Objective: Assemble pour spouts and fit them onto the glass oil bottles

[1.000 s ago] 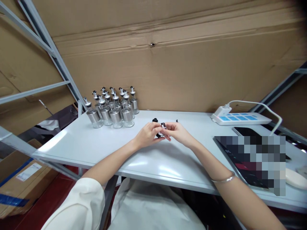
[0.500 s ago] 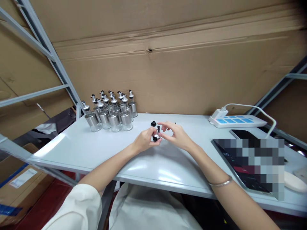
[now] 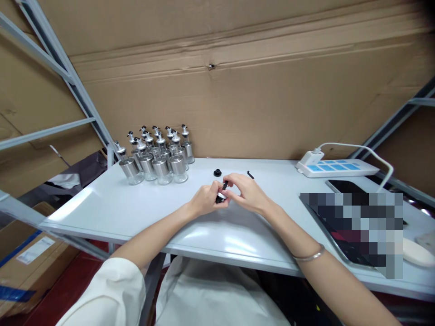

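Low over the middle of the table, my left hand [image 3: 206, 198] grips a small black and silver pourer spout [image 3: 220, 196], like those on the bottles. My right hand [image 3: 245, 192] meets it from the other side, with thumb and fingers closed on the black piece at the spout's top. Fingers cover much of the spout. Just behind my hands, a round black stopper [image 3: 217, 172] lies on the table. A thin, bent black piece [image 3: 250, 174] rests farther right, behind my right hand.
Several glass and steel oil bottles [image 3: 161, 170] stand at the table's back left, most topped with spouts. At right are a white power strip [image 3: 340, 168] with a plugged-in cable, a phone [image 3: 343, 184] and a partly blurred tablet [image 3: 326, 231]. Cardboard [image 3: 238, 108] walls the back.
My right hand's fingers have closed in on the top of the spout, where they were spread before. The bent black piece now shows fully behind that hand. My left hand keeps its grip.
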{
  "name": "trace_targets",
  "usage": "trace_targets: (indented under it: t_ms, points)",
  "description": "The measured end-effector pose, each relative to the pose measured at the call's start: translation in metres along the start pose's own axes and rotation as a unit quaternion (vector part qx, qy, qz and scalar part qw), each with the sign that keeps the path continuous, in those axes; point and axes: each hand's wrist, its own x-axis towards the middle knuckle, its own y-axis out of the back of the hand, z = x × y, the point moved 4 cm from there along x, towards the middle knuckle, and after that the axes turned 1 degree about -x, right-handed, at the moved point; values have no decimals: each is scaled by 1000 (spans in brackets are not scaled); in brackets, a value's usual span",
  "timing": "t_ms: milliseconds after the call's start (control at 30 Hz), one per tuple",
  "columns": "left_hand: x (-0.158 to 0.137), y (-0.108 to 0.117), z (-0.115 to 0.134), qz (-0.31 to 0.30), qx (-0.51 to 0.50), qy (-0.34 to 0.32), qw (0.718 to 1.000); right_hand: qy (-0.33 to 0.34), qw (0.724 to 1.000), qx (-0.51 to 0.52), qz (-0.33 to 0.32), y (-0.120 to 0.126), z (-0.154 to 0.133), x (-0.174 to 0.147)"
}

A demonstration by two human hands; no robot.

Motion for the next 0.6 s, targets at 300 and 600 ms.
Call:
trace_targets:
  t_ms: [300, 600]
  points:
    - [-1, -9, 1, -51, -67, 97, 992, 20, 997, -77, -20, -5, 0, 1]
    - [0, -11, 7, -65, -135, 163, 975, 3, 986, -161, -43, -11, 6, -3]
